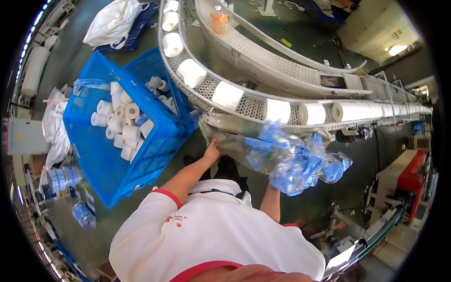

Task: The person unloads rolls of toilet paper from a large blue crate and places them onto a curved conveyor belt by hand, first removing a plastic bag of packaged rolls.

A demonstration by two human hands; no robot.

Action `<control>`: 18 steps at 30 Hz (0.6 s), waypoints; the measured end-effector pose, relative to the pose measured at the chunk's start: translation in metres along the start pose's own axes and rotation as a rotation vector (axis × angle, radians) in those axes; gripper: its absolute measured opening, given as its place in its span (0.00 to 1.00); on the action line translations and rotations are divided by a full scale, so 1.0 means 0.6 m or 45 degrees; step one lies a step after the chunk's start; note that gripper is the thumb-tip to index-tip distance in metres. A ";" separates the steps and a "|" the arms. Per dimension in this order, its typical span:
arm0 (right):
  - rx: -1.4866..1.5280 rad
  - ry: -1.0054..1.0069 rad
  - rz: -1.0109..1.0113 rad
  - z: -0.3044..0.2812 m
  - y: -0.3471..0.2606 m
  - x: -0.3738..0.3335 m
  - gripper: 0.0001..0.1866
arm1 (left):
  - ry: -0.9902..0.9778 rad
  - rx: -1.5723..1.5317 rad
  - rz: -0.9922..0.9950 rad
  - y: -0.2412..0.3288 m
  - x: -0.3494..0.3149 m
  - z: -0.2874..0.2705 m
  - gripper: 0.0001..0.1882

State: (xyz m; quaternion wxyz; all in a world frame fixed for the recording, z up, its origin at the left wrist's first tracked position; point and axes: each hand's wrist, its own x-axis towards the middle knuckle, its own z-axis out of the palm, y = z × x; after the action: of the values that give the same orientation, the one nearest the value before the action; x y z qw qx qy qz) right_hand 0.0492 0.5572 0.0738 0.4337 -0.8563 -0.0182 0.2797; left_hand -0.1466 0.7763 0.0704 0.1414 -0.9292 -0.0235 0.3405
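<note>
Conveyor (pixel 251 107), twelve to two o'clock as the worker (pixel 221 230) is facing: apparently spacing white rolls (pixel 228 96) singly. Blue crate (pixel 162 136), ten: walling in loose rolls (pixel 117 123). Blue-and-clear film bundle (pixel 300 162), two: largely covering the right hand (pixel 272 187), grip escaping me. Grey sheeting (pixel 230 138), twelve: seemingly meeting the left hand (pixel 212 150), its closure likewise escaping me.

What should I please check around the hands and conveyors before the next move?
1. Left hand at the greyish plastic sheet: ok.
2. Grip of the right hand: cannot tell; the blue-and-clear plastic bundle largely hides it.
3. White rolls in single file on the near conveyor: ok.
4. Piled rolls inside the blue crate: ok.
5. Far conveyor free of stray items: not ok; an orange bottle stands on it.
</note>
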 end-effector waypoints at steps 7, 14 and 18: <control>-0.611 -0.392 -0.309 0.127 0.014 0.049 0.32 | 0.408 -0.805 0.268 -0.005 -0.084 -0.007 0.07; -0.948 -0.605 -0.360 0.137 0.092 0.115 0.30 | 0.225 -0.991 0.463 -0.054 -0.186 -0.133 0.13; -1.092 -0.771 -0.298 0.062 0.090 0.159 0.29 | 0.230 -1.055 0.325 -0.063 -0.226 -0.153 0.12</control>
State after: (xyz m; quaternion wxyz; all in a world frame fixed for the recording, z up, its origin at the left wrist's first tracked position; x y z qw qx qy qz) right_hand 0.0995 0.5772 -0.0284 0.0487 -0.8298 -0.3505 0.4315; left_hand -0.1899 0.7709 0.2324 -0.2850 -0.9289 -0.0306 0.2345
